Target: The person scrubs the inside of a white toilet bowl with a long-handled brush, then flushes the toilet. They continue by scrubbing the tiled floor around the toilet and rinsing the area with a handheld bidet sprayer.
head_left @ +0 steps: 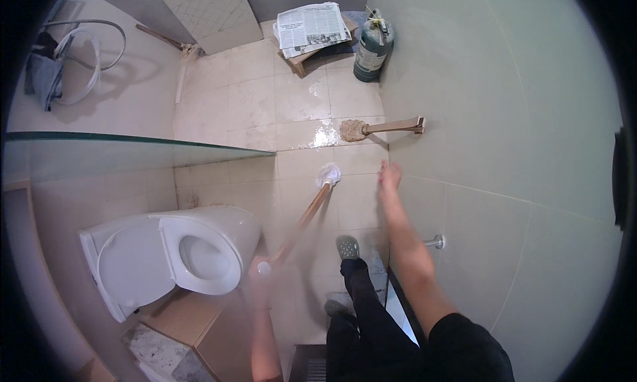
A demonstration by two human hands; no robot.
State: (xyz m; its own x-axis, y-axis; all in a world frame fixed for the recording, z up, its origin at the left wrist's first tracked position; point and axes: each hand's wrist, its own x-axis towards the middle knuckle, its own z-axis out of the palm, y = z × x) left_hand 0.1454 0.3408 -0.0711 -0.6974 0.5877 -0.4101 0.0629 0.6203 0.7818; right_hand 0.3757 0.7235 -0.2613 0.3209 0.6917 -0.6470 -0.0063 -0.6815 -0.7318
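Observation:
My left hand point(261, 286), somewhat blurred, is closed round the upper end of a wooden-handled mop point(304, 219). The mop slants away to the floor, where its white cloth head rests on the tiles. My right hand point(391, 174) reaches forward beside the right wall, holding nothing, with its fingers apart. Just beyond it, a second mop point(391, 126) leans on that wall. This one has a brown, matted head on the floor and a wooden handle. Wet, shiny tiles point(325, 135) lie to the left of the brown head.
A white toilet point(206, 253) with its lid raised stands at left, next to a cardboard box point(206, 335). A glass panel point(146, 146) juts in from the left. Newspapers point(312, 27) lie on a small wooden stool near a green gas cylinder point(373, 50). A tile slab point(212, 17) leans at the back.

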